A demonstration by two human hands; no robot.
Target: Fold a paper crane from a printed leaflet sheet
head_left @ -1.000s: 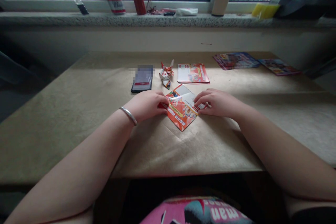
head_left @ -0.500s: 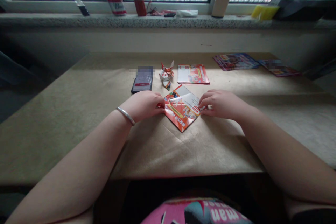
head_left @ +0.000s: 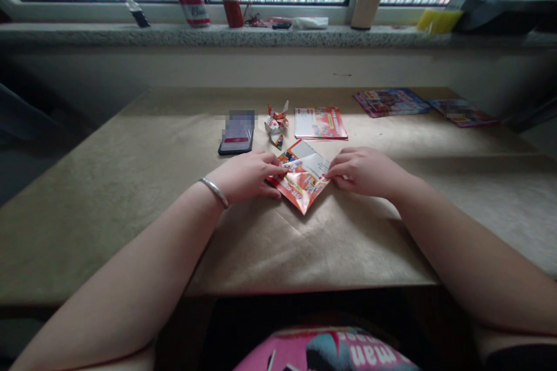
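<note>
A square sheet of printed paper (head_left: 304, 182), red, orange and white with creases across it, lies turned like a diamond, one corner pointing at me. Its near part bends up a little. At its left corner is my left hand (head_left: 250, 175), wearing a silver bangle, index finger resting on top and thumb at the edge. My right hand (head_left: 361, 171) pinches the right corner between thumb and fingers. Just beyond the sheet stands a folded paper figure (head_left: 277, 123) in similar print.
A phone (head_left: 237, 133) lies left of the paper figure. To its right is a stack of printed sheets (head_left: 321, 123). More colourful leaflets (head_left: 394, 102) lie at the table's back right. On the windowsill stand a red can (head_left: 191, 3), a red bottle (head_left: 233, 10) and a yellow item (head_left: 439, 21).
My left hand has shifted right, its index finger now on top of the paper. The sheet's near part has bent upward slightly. My right hand has barely moved.
</note>
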